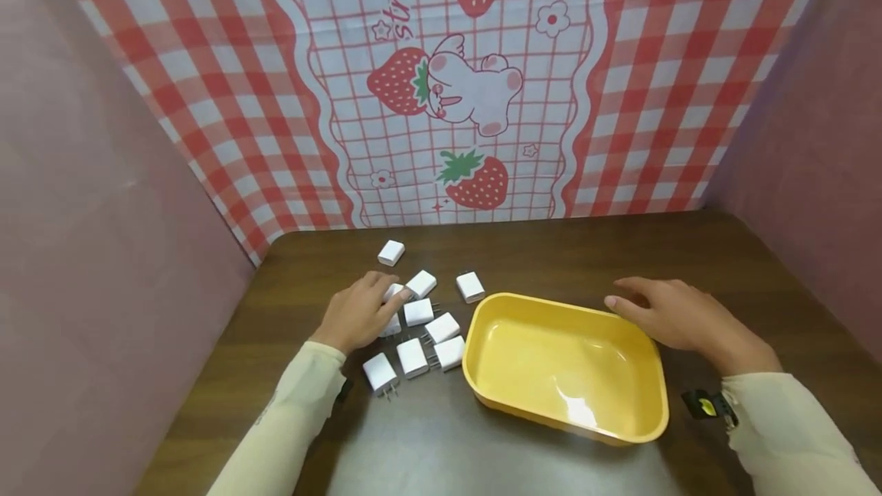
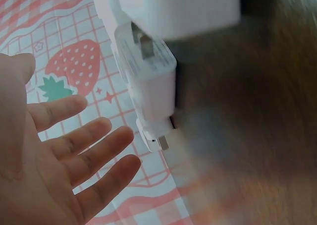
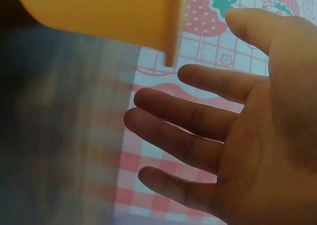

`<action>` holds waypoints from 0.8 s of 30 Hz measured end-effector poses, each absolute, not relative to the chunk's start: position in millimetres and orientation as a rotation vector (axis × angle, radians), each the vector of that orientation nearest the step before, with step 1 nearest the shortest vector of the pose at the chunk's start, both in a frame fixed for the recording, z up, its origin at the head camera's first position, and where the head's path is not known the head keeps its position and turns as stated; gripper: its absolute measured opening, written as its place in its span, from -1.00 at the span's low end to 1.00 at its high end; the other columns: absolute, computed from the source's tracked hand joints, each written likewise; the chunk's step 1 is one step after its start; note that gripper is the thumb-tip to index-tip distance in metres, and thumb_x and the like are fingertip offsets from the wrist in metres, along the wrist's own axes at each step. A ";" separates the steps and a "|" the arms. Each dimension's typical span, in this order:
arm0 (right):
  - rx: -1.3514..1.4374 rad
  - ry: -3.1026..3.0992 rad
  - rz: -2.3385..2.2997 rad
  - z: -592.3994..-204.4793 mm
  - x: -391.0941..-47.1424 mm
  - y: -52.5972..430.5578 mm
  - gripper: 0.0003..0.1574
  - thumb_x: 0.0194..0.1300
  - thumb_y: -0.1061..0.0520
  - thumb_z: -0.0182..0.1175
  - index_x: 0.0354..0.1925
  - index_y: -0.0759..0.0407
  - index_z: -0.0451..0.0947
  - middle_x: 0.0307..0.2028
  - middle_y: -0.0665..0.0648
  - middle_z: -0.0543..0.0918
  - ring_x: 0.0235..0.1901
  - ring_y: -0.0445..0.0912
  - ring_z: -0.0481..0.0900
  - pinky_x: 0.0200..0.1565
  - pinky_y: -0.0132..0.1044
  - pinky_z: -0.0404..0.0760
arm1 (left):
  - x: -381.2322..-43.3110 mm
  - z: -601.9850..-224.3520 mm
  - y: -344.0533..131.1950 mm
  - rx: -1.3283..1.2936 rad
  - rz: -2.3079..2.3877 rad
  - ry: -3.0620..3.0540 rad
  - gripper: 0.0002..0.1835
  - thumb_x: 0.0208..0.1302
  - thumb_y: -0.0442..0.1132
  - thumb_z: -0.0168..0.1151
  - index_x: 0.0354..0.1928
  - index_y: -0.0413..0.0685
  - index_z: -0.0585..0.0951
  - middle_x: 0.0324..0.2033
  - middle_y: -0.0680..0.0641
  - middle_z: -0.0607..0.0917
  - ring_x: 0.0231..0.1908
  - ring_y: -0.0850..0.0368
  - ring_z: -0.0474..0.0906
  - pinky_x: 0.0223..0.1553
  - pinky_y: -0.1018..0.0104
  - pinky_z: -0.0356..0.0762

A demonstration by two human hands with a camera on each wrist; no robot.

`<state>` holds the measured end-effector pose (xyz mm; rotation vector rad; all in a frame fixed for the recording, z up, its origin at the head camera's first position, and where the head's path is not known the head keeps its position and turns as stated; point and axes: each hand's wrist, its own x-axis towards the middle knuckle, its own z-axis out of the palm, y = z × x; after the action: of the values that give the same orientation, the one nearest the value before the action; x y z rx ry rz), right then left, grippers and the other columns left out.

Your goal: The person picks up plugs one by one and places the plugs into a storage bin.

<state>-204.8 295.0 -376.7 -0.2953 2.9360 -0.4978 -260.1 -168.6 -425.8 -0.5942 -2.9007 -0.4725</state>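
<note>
Several white charger plugs (image 1: 413, 358) lie loosely grouped on the table, some with their metal prongs showing. My left hand (image 1: 358, 312) hovers over the left side of the group and partly hides two of them. In the left wrist view its fingers (image 2: 99, 155) are spread and relaxed, with a charger plug (image 2: 148, 76) beyond them. To the right of the group stands an empty yellow plastic bin (image 1: 565, 423). My right hand (image 1: 678, 316) is at the bin's far right corner, holding nothing. Its fingers (image 3: 183, 111) are spread apart below the bin's edge in the right wrist view.
The dark wooden table (image 1: 551, 243) has a grey sheen along its near middle. Behind it hangs a red-and-white checked cloth (image 1: 661, 98) with strawberry prints. Pink walls (image 1: 103, 251) close in both sides. One charger plug (image 1: 391, 252) lies apart near the back.
</note>
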 end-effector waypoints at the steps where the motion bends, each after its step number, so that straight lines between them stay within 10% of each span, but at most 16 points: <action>1: -0.288 2.924 -0.511 -378.9 -202.8 297.3 0.05 0.38 -0.51 -0.06 0.37 0.33 0.36 0.12 0.40 0.59 0.03 0.28 0.59 -0.06 0.30 0.53 | -260.1 -426.1 -166.4 -0.606 -0.488 -2.895 -0.40 0.51 0.28 -0.16 0.25 0.06 0.58 0.20 -0.11 0.57 0.14 -0.08 0.55 0.02 -0.17 0.52; 24: -0.273 2.881 -0.739 -412.5 -188.1 298.8 -0.13 0.48 -0.32 0.02 0.32 0.38 0.39 0.08 0.42 0.61 -0.08 0.14 0.63 -0.07 0.24 0.55 | -253.5 -432.8 -154.5 -0.613 -0.477 -2.873 -0.48 0.49 0.21 -0.05 0.15 0.06 0.67 0.09 0.00 0.67 0.12 0.03 0.59 0.04 -0.03 0.54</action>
<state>-188.1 298.8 -412.5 -0.2728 2.8812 -0.7391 -253.5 -154.5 -432.8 -0.6128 -2.8728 -0.4770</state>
